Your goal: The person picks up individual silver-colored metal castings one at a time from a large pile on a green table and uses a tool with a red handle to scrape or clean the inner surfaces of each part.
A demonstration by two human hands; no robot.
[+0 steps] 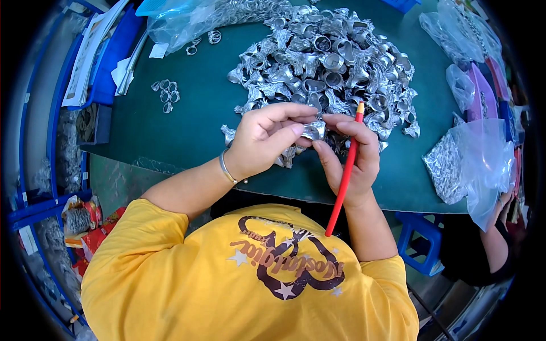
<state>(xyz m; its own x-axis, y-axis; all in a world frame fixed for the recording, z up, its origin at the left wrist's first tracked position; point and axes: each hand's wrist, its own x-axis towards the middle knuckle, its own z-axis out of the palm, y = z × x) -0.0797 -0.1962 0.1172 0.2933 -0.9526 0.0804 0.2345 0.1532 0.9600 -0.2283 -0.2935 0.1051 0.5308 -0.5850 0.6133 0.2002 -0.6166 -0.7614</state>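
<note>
My left hand [263,138], with a bangle at its wrist, pinches a chunky silver-coloured metal ring [314,131] between thumb and fingers. The fingertips of my right hand [358,156] are at the ring's other side, with the thumb close below it. A red pencil [346,173] is also held in my right hand, slanting across the palm with its tip pointing away from me. Just beyond both hands rises a large heap of similar metal rings [333,59]. Part of the held ring is hidden by my fingers.
Several thin rings [166,94] lie apart on the green table [193,125]. Clear plastic bags [182,25] sit at the far left, and bagged metal pieces [446,165] at the right. A person's arm [493,247] and a blue stool [420,241] are at the right.
</note>
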